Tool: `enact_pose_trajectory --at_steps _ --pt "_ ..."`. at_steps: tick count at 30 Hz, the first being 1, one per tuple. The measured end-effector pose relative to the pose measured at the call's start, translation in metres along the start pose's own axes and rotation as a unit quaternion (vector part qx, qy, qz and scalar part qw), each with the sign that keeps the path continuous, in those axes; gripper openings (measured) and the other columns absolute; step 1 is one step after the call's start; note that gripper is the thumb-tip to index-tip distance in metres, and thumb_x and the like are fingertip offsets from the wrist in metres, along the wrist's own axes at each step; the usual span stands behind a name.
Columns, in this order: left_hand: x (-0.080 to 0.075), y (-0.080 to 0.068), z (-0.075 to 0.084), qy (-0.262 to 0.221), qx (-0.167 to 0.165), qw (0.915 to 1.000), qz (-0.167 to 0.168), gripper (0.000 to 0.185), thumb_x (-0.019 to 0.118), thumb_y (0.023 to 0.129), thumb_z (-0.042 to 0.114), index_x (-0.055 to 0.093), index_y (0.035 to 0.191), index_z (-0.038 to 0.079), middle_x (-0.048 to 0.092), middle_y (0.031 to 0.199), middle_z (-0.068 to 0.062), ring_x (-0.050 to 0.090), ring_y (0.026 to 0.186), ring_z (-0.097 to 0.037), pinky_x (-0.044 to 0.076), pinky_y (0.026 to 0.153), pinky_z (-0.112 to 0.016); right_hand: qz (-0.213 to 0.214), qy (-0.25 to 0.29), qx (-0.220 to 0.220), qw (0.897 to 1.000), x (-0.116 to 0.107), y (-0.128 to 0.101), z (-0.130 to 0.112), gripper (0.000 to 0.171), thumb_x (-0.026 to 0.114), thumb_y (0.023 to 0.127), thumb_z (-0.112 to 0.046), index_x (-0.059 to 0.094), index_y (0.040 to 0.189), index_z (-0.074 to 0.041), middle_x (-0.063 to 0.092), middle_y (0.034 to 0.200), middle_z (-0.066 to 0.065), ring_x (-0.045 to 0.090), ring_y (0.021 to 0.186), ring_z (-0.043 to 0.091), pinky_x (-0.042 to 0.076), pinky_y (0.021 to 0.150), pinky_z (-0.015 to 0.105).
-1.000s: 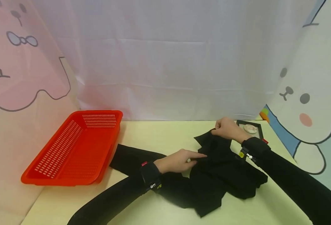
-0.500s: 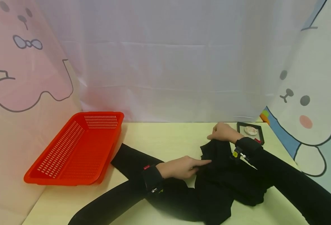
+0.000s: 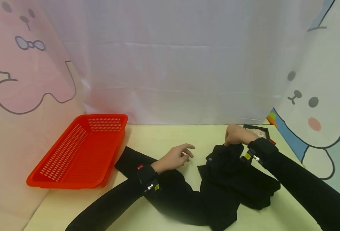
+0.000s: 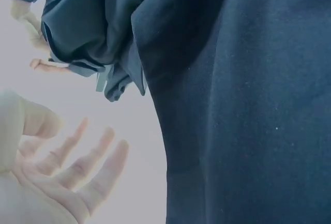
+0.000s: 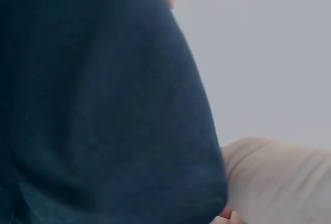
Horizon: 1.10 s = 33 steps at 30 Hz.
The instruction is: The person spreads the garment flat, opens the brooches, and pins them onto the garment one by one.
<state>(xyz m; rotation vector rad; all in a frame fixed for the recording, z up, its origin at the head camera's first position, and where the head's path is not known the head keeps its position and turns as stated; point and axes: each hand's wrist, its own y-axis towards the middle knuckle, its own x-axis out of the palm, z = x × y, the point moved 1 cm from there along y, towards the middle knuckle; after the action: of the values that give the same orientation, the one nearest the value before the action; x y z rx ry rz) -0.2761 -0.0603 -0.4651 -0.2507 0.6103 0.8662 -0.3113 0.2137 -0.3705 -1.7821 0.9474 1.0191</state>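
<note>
Yellow table [image 3: 164, 134], red basket [image 3: 77, 152] left; right hand [image 3: 236, 135] grip pinching black garment [image 3: 230, 179], left hand [image 3: 174, 157] grip apart.

Red perforated basket [image 3: 80, 150] sat empty at table's left side, pale yellow tabletop [image 3: 158, 136], small black frame [image 3: 259, 131] near far right edge, white curtain [image 3: 173, 64] behind, cartoon animal panels both sides.

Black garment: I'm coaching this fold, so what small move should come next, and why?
Probably lay the left hand back on the garment. It hovers open beside the cloth, while only the right hand pinches the bunched far edge, so the fold looks unpinned.
</note>
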Motion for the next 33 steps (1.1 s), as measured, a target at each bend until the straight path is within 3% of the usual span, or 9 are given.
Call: enact_pose_trajectory --at_steps 5,8,11,15,19,22,25,29,33 --pt "0.0 0.002 -0.005 -0.017 -0.028 0.9993 -0.015 0.039 0.049 0.1 0.012 0.049 0.138 0.013 0.066 0.119 -0.013 0.069 0.089 -0.027 0.053 0.061 -0.024 0.032 0.038 -0.013 0.999 -0.002 -0.006 -0.007 0.012 0.068 0.079 -0.003 0.072 0.068 -0.001 0.06 0.067 -0.002 0.048 0.061 0.012 0.042 0.058 0.029" --pt "0.001 0.004 -0.005 -0.025 -0.039 0.9985 -0.03 0.039 0.05 0.1 0.013 0.049 0.138 0.01 0.065 0.121 -0.013 0.068 0.096 -0.026 0.055 0.063 -0.027 0.034 0.079 -0.013 0.996 0.0 -0.006 -0.009 0.015 0.064 0.079 -0.002 0.064 0.064 0.001 0.05 0.064 -0.002 0.041 0.059 0.013 0.036 0.056 0.028" --pt "0.002 0.006 -0.004 -0.023 -0.037 0.9982 -0.041 0.038 0.05 0.1 0.014 0.05 0.138 0.01 0.064 0.123 -0.013 0.068 0.099 -0.025 0.056 0.064 -0.027 0.027 0.114 -0.008 0.993 0.001 -0.006 -0.01 0.011 0.062 0.081 -0.004 0.069 0.075 0.001 0.059 0.073 0.003 0.052 0.066 0.017 0.045 0.061 0.031" --pt "0.008 0.007 0.004 -0.003 0.025 0.9983 -0.053 0.039 0.049 0.1 0.011 0.05 0.139 0.013 0.059 0.133 -0.01 0.065 0.109 -0.025 0.056 0.076 -0.025 0.017 0.144 -0.002 0.989 0.003 -0.007 -0.01 0.022 0.062 0.084 -0.009 0.075 0.096 0.003 0.07 0.098 0.014 0.064 0.088 0.027 0.054 0.076 0.041" --pt "0.018 0.004 0.025 0.04 0.114 0.9903 -0.068 0.045 0.047 0.1 0.01 0.043 0.145 0.018 0.048 0.146 -0.002 0.057 0.123 -0.017 0.05 0.093 -0.024 0.008 0.149 0.015 0.989 0.006 -0.007 -0.008 0.022 0.059 0.085 -0.012 0.069 0.068 -0.002 0.053 0.061 -0.002 0.05 0.059 0.015 0.044 0.058 0.03" --pt "0.027 0.004 0.042 0.082 0.153 0.9801 -0.096 0.05 0.046 0.1 0.009 0.039 0.147 0.02 0.038 0.153 0.003 0.059 0.086 -0.004 0.047 0.078 -0.016 -0.009 0.161 0.032 0.986 0.01 -0.005 -0.003 0.032 0.059 0.086 -0.015 0.055 0.055 -0.008 0.032 0.052 -0.006 0.036 0.049 0.012 0.035 0.051 0.027" --pt "0.035 0.006 0.052 0.109 0.176 0.9705 -0.123 0.051 0.043 0.098 0.004 0.041 0.146 0.018 0.031 0.157 0.003 0.036 0.06 -0.003 0.035 0.061 -0.014 -0.034 0.171 0.047 0.984 0.016 -0.002 0.005 0.04 0.064 0.088 -0.021 0.05 0.052 -0.012 0.033 0.05 -0.008 0.038 0.046 0.01 0.037 0.05 0.026" --pt "0.041 0.007 0.056 0.119 0.193 0.9644 -0.136 0.05 0.041 0.097 -0.001 0.046 0.143 0.016 0.033 0.157 0.0 0.035 0.061 -0.002 0.03 0.058 -0.013 -0.05 0.145 0.047 0.987 0.024 0.005 0.014 0.049 0.07 0.086 -0.027 0.044 0.047 -0.016 0.028 0.049 -0.009 0.03 0.044 0.008 0.033 0.048 0.024" --pt "0.037 0.006 0.055 0.124 0.184 0.9692 -0.107 0.048 0.042 0.096 -0.003 0.053 0.137 0.018 0.041 0.152 0.002 0.039 0.064 -0.003 0.033 0.062 -0.012 -0.046 0.123 0.012 0.991 0.023 0.007 0.012 0.029 0.071 0.086 -0.023 0.066 0.062 -0.007 0.05 0.058 -0.004 0.044 0.051 0.01 0.039 0.053 0.026"
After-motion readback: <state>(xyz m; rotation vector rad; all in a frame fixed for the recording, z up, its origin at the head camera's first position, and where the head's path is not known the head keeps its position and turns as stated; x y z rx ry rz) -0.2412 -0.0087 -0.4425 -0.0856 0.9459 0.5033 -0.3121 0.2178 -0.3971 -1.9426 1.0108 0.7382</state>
